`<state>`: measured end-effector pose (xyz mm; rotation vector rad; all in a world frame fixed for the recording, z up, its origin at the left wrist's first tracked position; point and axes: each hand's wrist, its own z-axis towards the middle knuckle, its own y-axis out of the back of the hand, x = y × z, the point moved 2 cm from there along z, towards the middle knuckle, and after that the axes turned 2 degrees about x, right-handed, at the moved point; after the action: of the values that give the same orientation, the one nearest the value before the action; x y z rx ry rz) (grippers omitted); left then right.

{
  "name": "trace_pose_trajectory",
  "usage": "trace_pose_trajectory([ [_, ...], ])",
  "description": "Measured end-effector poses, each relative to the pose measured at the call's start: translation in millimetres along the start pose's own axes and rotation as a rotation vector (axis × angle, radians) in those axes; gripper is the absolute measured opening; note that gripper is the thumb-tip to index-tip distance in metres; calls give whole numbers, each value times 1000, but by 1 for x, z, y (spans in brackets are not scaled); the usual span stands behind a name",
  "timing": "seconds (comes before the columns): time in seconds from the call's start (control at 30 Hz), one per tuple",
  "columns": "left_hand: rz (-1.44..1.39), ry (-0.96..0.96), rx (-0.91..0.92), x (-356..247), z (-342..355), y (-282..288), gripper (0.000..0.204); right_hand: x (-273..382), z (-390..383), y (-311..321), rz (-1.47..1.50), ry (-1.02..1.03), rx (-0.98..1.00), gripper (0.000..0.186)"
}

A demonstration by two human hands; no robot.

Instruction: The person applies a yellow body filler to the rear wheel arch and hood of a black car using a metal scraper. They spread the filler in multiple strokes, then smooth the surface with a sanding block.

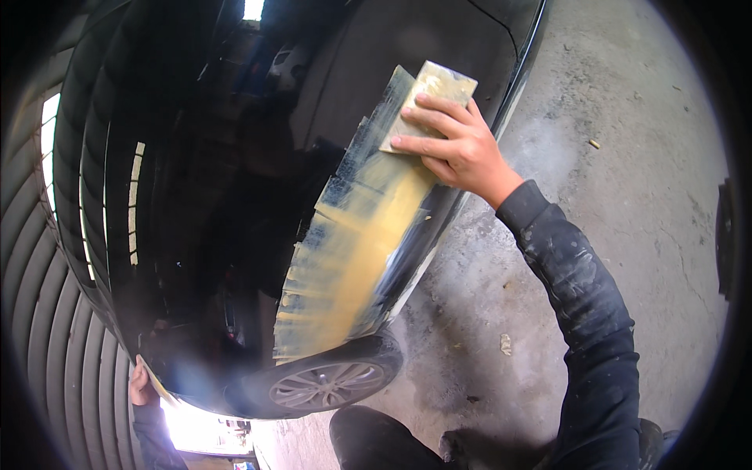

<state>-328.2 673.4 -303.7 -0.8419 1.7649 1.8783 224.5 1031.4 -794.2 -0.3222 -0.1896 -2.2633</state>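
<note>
My right hand (pixel 454 141) is closed on a flat, pale sanding block (pixel 440 82), its fingers spread across the block's face. The block lies against the upper end of a yellow filler patch (pixel 380 211) on the side panel of a black car (pixel 211 196). Bare, scuffed grey-blue streaks show along the patch's ragged left edge. Down at the lower left, my left hand (pixel 141 384) touches the car's far edge with a finger stretched out. Most of that hand is small in view and partly hidden, and I see nothing held in it.
Below the patch is a wheel (pixel 327 385) with a silver rim. Pale dust marks the grey concrete floor (pixel 627 157), where small scraps lie. My dark knee (pixel 376 439) is close to the wheel. A ribbed wall (pixel 47 313) stands beyond the car at left.
</note>
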Motion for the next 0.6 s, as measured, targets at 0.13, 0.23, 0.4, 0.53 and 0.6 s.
trace_pose_trajectory([
  [0.13,-22,-2,-16,7,0,9,74,7,-37,11,-7,-26,72,46],
  [0.23,-16,-29,-16,9,0,10,72,8,-66,15,-7,-49,165,51],
  [0.4,-25,-28,-15,4,2,-1,70,8,-109,36,-1,-80,304,52],
  [0.53,-73,-43,-34,3,0,-11,67,-2,-103,58,-52,-168,174,44],
  [0.6,-61,-80,-20,4,0,-9,69,-12,-76,53,-48,-206,48,42],
])
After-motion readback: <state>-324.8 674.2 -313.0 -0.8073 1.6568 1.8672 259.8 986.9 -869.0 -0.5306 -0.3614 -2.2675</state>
